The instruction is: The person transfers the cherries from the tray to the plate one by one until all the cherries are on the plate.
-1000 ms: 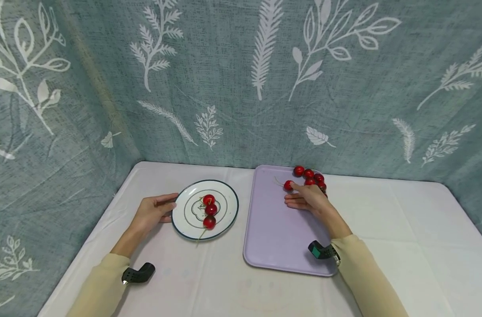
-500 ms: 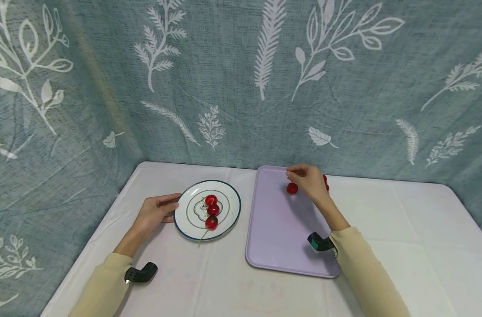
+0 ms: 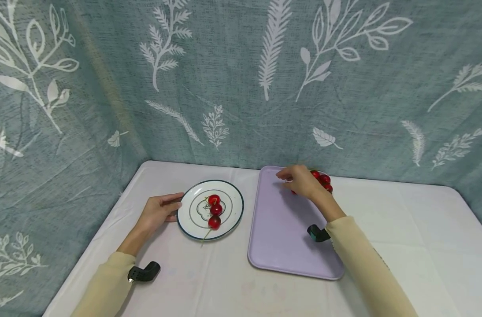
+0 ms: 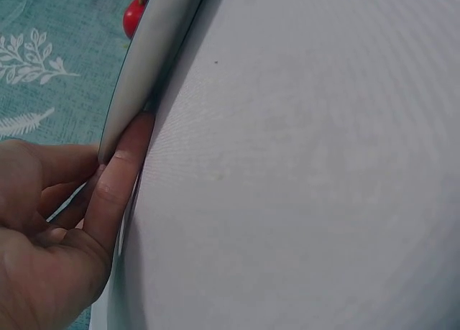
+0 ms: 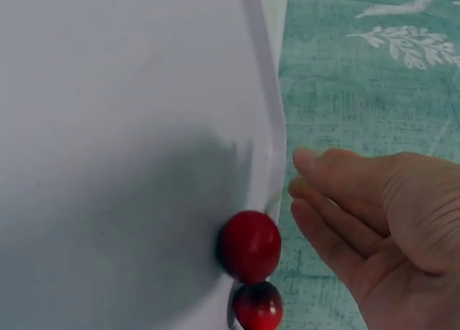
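Observation:
My left hand [image 3: 155,212] grips the left rim of a white plate [image 3: 234,211] with a dark blue edge; in the left wrist view a finger [image 4: 118,179] lies under the rim. Three red cherries [image 3: 214,222] sit in a row on the plate. Over the far part of a lilac tray [image 3: 280,248] hovers my right hand [image 3: 302,182], fingers extended and holding nothing. Just below it a cherry [image 5: 249,247] with a pale stem lies on the tray, mostly hidden by the hand in the head view. More cherries [image 3: 324,179] cluster at the tray's far right corner.
A white cloth [image 3: 403,237] covers the table. Green leaf-patterned fabric [image 3: 241,88] hangs behind the table and along its left side. The tray has a low raised rim, and a strip of cloth separates it from the plate.
My right hand has come away from the near side of a cherry, risen and shifted toward the far left of the tray. The left hand stays at the plate; the head view has shifted slightly.

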`<state>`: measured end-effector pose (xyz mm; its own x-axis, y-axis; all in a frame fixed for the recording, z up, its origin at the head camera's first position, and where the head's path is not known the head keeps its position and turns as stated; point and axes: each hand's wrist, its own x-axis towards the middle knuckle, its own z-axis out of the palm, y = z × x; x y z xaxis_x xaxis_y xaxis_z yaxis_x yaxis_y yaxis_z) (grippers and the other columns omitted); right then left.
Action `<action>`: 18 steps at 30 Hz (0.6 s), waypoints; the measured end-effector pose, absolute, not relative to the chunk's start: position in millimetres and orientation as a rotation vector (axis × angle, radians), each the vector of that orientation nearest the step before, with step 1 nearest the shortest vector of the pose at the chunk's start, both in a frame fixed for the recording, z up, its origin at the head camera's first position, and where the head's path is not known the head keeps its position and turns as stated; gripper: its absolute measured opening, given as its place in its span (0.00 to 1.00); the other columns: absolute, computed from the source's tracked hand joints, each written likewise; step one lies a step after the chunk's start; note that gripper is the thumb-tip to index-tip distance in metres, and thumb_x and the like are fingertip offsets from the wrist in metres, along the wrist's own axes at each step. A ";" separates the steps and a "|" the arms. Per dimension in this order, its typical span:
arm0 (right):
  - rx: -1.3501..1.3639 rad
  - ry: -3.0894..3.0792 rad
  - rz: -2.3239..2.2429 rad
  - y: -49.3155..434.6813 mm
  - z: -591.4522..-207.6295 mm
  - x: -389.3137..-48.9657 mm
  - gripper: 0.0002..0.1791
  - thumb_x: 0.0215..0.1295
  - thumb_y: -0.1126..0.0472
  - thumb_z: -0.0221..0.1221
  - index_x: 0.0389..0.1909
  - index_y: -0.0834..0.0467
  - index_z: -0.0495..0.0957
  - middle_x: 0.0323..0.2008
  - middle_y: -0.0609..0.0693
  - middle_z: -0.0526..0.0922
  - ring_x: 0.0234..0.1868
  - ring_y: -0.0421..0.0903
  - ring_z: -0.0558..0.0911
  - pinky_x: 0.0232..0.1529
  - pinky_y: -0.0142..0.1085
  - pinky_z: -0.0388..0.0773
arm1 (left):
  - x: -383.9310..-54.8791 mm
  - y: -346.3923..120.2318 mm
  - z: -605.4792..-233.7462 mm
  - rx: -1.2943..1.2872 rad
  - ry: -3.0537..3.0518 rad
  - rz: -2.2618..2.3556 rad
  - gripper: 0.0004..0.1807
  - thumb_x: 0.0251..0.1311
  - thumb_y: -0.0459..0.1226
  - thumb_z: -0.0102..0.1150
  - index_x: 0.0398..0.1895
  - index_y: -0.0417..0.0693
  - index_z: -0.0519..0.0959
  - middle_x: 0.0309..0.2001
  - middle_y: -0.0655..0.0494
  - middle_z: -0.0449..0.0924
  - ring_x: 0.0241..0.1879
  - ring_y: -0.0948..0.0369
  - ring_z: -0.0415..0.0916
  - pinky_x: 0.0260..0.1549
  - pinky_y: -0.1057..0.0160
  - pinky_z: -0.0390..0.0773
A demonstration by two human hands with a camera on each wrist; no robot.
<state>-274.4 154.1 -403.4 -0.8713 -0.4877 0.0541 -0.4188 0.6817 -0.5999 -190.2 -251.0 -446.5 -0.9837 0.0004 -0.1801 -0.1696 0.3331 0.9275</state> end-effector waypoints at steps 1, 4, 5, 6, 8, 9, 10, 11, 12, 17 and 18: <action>-0.733 2.780 -0.954 154.4 -403.4 -273.8 0.17 0.60 0.74 0.63 0.51 0.69 0.81 0.50 0.62 0.84 0.51 0.57 0.82 0.52 0.47 0.81 | -190.3 -250.4 -446.1 -0.155 2.442 1.725 0.23 0.70 0.29 0.52 0.67 0.33 0.68 0.65 0.31 0.67 0.36 0.72 0.79 0.32 0.68 0.85; -0.678 2.785 -0.993 155.9 -406.1 -273.2 0.15 0.60 0.74 0.63 0.49 0.69 0.82 0.47 0.61 0.85 0.49 0.56 0.82 0.50 0.46 0.82 | -190.8 -251.1 -447.8 -0.149 2.441 1.726 0.23 0.70 0.29 0.52 0.67 0.32 0.68 0.64 0.31 0.68 0.36 0.73 0.78 0.33 0.68 0.85; -0.662 2.779 -1.011 156.3 -406.7 -272.7 0.14 0.60 0.74 0.63 0.49 0.69 0.82 0.47 0.61 0.85 0.49 0.55 0.83 0.50 0.45 0.83 | -190.8 -251.3 -448.4 -0.151 2.443 1.725 0.23 0.69 0.29 0.52 0.67 0.32 0.68 0.64 0.31 0.68 0.36 0.73 0.78 0.33 0.68 0.85; -0.647 2.770 -1.028 156.9 -407.6 -272.6 0.14 0.61 0.74 0.63 0.48 0.69 0.83 0.46 0.61 0.85 0.49 0.55 0.83 0.49 0.45 0.83 | -190.7 -251.5 -449.0 -0.153 2.443 1.725 0.23 0.69 0.29 0.52 0.66 0.32 0.69 0.64 0.32 0.68 0.36 0.73 0.79 0.33 0.68 0.85; -0.645 2.756 -1.040 158.0 -409.6 -272.5 0.13 0.61 0.74 0.63 0.47 0.69 0.83 0.45 0.61 0.85 0.48 0.55 0.83 0.48 0.44 0.84 | -190.8 -251.9 -450.1 -0.145 2.445 1.725 0.23 0.70 0.29 0.51 0.67 0.32 0.68 0.64 0.31 0.68 0.36 0.73 0.79 0.33 0.68 0.85; -0.647 2.744 -1.046 158.3 -410.4 -272.2 0.13 0.60 0.74 0.63 0.47 0.69 0.83 0.45 0.61 0.86 0.48 0.55 0.83 0.48 0.44 0.84 | -190.8 -252.1 -450.6 -0.145 2.447 1.725 0.23 0.69 0.29 0.51 0.66 0.32 0.68 0.64 0.31 0.68 0.36 0.72 0.79 0.33 0.68 0.85; -0.658 2.733 -1.048 158.5 -411.0 -271.9 0.13 0.60 0.74 0.64 0.47 0.69 0.83 0.45 0.61 0.86 0.48 0.55 0.83 0.48 0.44 0.84 | -190.9 -252.4 -451.1 -0.147 2.448 1.726 0.23 0.69 0.29 0.51 0.66 0.32 0.69 0.64 0.31 0.68 0.36 0.72 0.79 0.33 0.68 0.85; -0.663 2.722 -1.051 158.8 -411.9 -271.9 0.13 0.59 0.74 0.64 0.47 0.69 0.83 0.45 0.61 0.86 0.48 0.55 0.83 0.48 0.44 0.84 | -190.8 -252.6 -451.4 -0.145 2.449 1.727 0.23 0.69 0.29 0.51 0.66 0.32 0.69 0.64 0.31 0.68 0.36 0.72 0.79 0.33 0.68 0.85; -0.672 2.714 -1.050 159.2 -412.8 -271.8 0.13 0.59 0.74 0.65 0.46 0.68 0.84 0.45 0.60 0.86 0.48 0.55 0.83 0.48 0.44 0.84 | -190.8 -253.0 -451.7 -0.141 2.451 1.727 0.23 0.69 0.29 0.51 0.66 0.32 0.69 0.64 0.31 0.68 0.36 0.73 0.79 0.33 0.68 0.85; -0.725 2.720 -1.024 159.1 -415.0 -270.0 0.11 0.57 0.73 0.66 0.42 0.67 0.86 0.42 0.59 0.87 0.45 0.54 0.84 0.43 0.43 0.85 | -190.4 -254.0 -450.9 -0.132 2.455 1.729 0.23 0.69 0.29 0.52 0.66 0.32 0.69 0.64 0.32 0.68 0.36 0.73 0.78 0.33 0.68 0.85; -0.727 2.726 -1.023 159.2 -414.9 -269.6 0.10 0.58 0.73 0.65 0.42 0.67 0.86 0.42 0.59 0.87 0.45 0.54 0.84 0.44 0.43 0.85 | -190.4 -254.3 -450.7 -0.128 2.456 1.729 0.23 0.69 0.29 0.52 0.66 0.32 0.69 0.64 0.32 0.68 0.36 0.73 0.78 0.33 0.68 0.85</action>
